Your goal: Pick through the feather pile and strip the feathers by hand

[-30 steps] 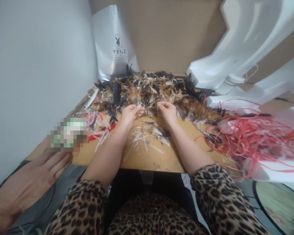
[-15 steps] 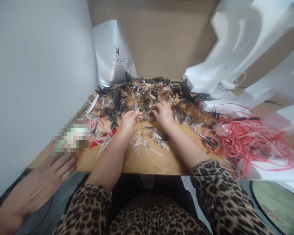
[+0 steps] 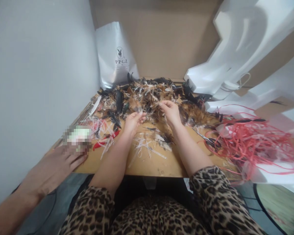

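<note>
My left hand (image 3: 134, 123) is closed in a pinch at the near edge of a feather pile (image 3: 149, 89). A small brown feather tuft (image 3: 136, 106) rises from its fingertips. To its right, my right hand (image 3: 171, 112) hovers at the pile's front with thumb and forefinger together. Whatever is between those fingers is too small to make out. The pile mixes brown, black and whitish feathers. Between my forearms, thin white strips (image 3: 143, 147) and a few loose feathers (image 3: 163, 140) lie on the wooden table (image 3: 152, 166).
A tangle of red ribbon (image 3: 257, 147) covers the right side, with scissors (image 3: 205, 138) beside it. White foam-like pieces (image 3: 235, 49) stand behind. A silver bag (image 3: 112, 55) leans at back left. Another person's hand (image 3: 56, 163) reaches in at left by a blurred-out object (image 3: 77, 138).
My right hand has lifted slightly and moved right, away from my left hand, which keeps its pinch. The other person's hand has shifted right and farther over the table. The view has shifted a little.
</note>
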The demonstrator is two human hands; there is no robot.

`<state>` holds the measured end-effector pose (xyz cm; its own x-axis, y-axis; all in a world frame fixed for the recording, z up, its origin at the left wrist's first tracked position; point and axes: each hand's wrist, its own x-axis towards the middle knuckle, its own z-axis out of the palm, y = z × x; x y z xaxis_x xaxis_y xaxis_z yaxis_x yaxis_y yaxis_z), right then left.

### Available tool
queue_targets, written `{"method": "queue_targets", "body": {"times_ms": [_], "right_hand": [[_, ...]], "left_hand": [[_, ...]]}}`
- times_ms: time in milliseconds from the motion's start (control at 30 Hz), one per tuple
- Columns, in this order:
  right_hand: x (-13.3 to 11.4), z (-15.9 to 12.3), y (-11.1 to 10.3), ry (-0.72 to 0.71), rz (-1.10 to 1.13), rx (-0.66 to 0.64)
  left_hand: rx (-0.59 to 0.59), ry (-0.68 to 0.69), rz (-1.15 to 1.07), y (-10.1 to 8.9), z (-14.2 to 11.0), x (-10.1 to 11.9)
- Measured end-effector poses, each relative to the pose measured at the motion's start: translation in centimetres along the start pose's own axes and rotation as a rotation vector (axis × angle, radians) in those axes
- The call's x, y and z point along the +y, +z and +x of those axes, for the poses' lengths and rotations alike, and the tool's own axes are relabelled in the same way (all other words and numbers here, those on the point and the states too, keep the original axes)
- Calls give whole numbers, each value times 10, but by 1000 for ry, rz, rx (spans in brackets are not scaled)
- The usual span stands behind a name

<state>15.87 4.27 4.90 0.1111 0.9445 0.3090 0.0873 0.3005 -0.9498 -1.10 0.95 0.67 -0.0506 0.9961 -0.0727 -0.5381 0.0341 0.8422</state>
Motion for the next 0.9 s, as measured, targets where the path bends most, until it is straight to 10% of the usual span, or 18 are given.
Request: {"method": "queue_targets", "body": {"times_ms": [233,900], "right_hand": [[-5,-14,-6,414,500,-151],[16,-13,-3,465,555,-196]], "left_hand": [[-84,-89,-39,4,-4,5],[-142,-176,120,2,-4,1]]}}
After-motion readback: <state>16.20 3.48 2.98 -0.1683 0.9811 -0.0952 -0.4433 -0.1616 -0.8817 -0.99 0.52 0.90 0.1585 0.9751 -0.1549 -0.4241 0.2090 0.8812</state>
